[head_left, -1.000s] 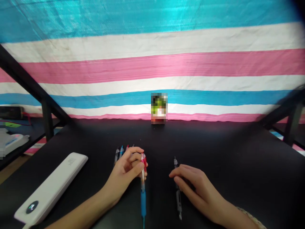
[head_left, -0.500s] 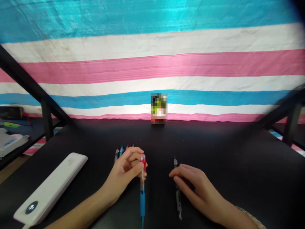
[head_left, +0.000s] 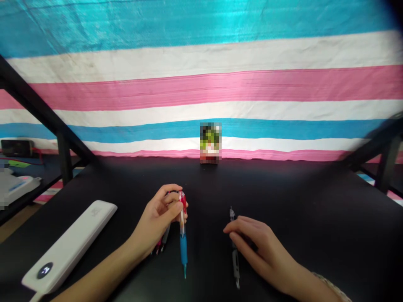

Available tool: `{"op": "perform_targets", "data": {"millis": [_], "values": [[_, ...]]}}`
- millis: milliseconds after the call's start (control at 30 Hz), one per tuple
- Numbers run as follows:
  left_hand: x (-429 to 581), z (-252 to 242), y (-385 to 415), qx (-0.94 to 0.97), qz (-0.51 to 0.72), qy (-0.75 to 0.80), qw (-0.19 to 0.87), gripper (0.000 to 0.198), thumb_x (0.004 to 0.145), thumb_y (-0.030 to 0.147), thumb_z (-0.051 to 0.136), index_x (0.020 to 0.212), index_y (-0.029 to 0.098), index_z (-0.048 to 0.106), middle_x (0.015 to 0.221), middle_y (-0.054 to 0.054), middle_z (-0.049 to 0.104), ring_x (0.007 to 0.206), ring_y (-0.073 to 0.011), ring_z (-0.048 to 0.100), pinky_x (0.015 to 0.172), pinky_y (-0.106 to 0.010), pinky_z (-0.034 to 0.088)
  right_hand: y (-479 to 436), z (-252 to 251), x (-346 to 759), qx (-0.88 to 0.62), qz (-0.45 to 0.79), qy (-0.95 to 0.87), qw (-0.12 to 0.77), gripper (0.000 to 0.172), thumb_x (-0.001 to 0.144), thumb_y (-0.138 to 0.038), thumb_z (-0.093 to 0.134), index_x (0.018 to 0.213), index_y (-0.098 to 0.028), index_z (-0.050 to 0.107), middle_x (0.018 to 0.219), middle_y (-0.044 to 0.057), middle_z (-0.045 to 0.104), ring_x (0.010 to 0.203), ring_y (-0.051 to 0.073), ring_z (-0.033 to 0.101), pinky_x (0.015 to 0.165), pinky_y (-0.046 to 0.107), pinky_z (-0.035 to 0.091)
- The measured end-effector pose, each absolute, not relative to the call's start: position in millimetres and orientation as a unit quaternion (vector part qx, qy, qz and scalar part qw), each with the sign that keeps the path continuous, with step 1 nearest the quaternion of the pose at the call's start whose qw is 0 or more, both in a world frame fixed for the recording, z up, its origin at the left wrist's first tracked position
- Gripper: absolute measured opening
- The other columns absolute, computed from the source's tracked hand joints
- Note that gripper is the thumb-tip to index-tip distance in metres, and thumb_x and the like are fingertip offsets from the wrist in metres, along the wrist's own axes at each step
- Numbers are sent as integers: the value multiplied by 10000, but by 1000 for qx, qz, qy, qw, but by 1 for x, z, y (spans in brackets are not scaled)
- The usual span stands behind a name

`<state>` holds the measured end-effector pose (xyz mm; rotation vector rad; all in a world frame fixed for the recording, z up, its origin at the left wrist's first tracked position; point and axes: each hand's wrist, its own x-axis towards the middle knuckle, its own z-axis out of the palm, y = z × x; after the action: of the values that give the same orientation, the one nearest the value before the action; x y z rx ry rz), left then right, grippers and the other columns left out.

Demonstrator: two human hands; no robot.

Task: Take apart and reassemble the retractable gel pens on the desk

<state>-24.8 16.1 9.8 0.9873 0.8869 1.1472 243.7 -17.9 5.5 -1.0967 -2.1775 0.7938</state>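
My left hand (head_left: 159,218) pinches a pen (head_left: 182,235) with a red top, clear barrel and blue grip, tip pointing toward me, over the black table (head_left: 283,197). Under that hand lie several other pens (head_left: 162,243), mostly hidden by my fingers. My right hand (head_left: 255,245) rests palm down on the table, fingers curled over a dark grey pen (head_left: 235,260) that lies lengthwise beneath it.
A white power bank (head_left: 67,247) lies at the table's left front. A small blurred card or box (head_left: 210,142) stands at the back edge against a blue, white and pink striped cloth. Black frame bars rise at both sides; a side shelf with devices sits far left.
My left hand has moved the red-and-blue pen away from me and slightly left, now covering the row of pens. The right hand has stayed still.
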Motion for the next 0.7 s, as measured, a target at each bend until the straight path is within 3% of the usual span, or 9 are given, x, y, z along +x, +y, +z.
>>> {"op": "perform_targets", "data": {"millis": [267,433,700], "values": [[-35,18,31,465,527,434,564,304,834,273,783,1085,212,622,818,18,650,658,-138,663,597,-246,540,-19,4,245,-408,299,-815,281,174,1026,-199,447,1013,-215,620,809,24,621,727,177,611,667,297,469],[-42,14,41,625,444,502,400,297,904,298,664,1181,220,590,746,26,633,694,-164,649,646,-267,512,-20,4,246,-403,294,-819,285,175,1026,-199,442,993,-214,613,788,20,616,717,177,608,654,296,461],[-43,4,53,741,345,515,260,273,842,216,667,1113,244,689,856,-22,759,926,-268,666,897,-392,459,-18,7,244,-406,296,-815,289,179,1025,-198,440,994,-209,616,795,20,611,702,169,603,642,285,451]]}}
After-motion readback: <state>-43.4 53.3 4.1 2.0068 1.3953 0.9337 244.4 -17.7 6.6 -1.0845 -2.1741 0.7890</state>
